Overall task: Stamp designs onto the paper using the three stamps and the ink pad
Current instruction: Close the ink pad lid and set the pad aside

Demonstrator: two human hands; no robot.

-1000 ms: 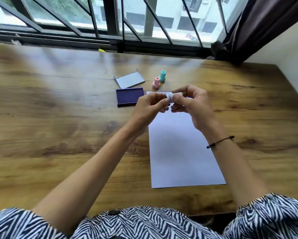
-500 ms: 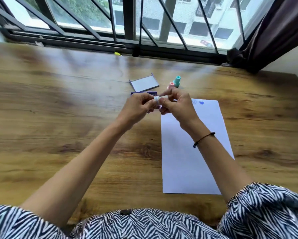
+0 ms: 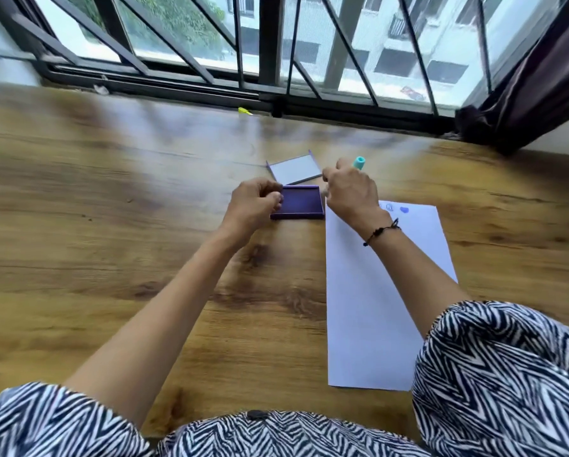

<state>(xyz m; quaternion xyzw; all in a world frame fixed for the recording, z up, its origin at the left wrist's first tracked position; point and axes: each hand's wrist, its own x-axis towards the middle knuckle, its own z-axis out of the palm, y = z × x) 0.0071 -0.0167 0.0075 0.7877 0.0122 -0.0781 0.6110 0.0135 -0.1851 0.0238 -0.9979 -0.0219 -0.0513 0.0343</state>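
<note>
My right hand [image 3: 350, 192] reaches over the far end of the white paper [image 3: 375, 308], fingers closed; a pale bit of the white stamp [image 3: 325, 192] shows under its thumb, the rest hidden. Just behind its knuckles stands the teal stamp [image 3: 359, 162]. The hand hides the pink stamp. The open purple ink pad [image 3: 304, 202] lies left of the paper. My left hand [image 3: 255, 202] hovers curled at the pad's left edge, nothing visible in it. A small outline print [image 3: 389, 207] and a blue heart print [image 3: 404, 210] mark the paper's far edge.
The ink pad's lid [image 3: 296, 169] lies inside up just behind the pad. The wooden table [image 3: 111, 225] runs back to a barred window [image 3: 276, 77]. A dark curtain [image 3: 533, 87] hangs at the far right. A small yellow scrap [image 3: 244, 110] lies by the window track.
Both hands held the white stamp together over the paper's far end. They have come apart: my right hand moved back toward the teal stamp, my left hand drew left beside the ink pad.
</note>
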